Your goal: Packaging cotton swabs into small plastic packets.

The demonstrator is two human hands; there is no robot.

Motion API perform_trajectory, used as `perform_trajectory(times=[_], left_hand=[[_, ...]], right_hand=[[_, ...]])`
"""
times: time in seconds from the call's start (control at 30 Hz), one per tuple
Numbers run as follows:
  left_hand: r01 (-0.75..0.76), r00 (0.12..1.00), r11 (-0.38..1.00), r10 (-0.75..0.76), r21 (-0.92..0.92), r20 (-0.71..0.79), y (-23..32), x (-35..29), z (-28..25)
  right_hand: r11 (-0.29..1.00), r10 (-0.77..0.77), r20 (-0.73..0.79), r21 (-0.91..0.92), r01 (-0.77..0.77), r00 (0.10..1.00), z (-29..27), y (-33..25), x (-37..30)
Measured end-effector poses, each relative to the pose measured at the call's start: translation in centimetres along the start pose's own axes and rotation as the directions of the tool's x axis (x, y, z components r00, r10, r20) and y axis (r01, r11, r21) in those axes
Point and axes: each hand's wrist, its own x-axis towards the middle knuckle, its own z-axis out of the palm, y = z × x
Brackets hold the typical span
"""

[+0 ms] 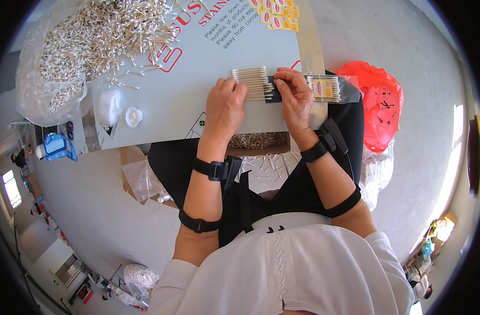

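Head view, from above: nearest is the person's white top [324, 268], with black straps [209, 168] round both forearms. Ahead of them, the left hand [225, 107] is curled, its fingers drawn together, at the left ends of a flat row of cotton swabs [254, 84]; its fingertips are turned down and hidden, so I cannot tell whether they pinch the sticks. Facing it across the row, the right hand [296, 100] is partly curled, thumb and forefinger bent toward each other at a dark strip [273, 94] by the right ends of the swabs; how firmly they press on it cannot be made out. Just right of that hand lies a clear packet [349, 90] of swabs with a yellow label [323, 88], by the right edge of the table [177, 113]. Below the front edge, more swabs [258, 140] fill a box. Off to the left stands a small round white container [134, 117]. Farther off, a big heap of swabs [98, 42] spills from a clear bag [32, 102], and yellow cards [279, 22] lie near the far right corner.
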Motion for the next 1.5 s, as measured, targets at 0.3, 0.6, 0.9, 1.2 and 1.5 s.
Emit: perform_trajectory(times=[0.3,0.6,0.9,1.2,1.5], left_hand=[[0.095,0.850,0.715,-0.421,-0.692,-0.318,-0.1,0.9,2.3],[0.015,0.803,0.350,-0.563,-0.937,-0.197,2.3,2.3,5.2],[-0.032,0.797,0.248,-0.578,-0.968,-0.174,2.7,2.7,5.6],[0.052,0.849,0.508,-0.476,-0.860,-0.230,1.5,0.6,4.1],[-0.009,0.990,0.997,-0.002,0.078,0.141,2.4,-1.1,3.1]], right_hand=[[0.970,0.036,-0.071,0.244,-0.018,0.997,2.3,0.0,0.8],[0.985,0.016,-0.041,0.173,-0.009,0.999,2.4,0.6,1.1],[0.995,0.039,-0.082,0.099,-0.031,0.996,2.2,0.2,0.2],[0.930,0.167,-0.135,0.350,-0.110,0.977,1.0,-0.2,0.6],[0.982,0.160,-0.007,0.103,-0.159,0.987,-2.9,-0.9,-0.4]])
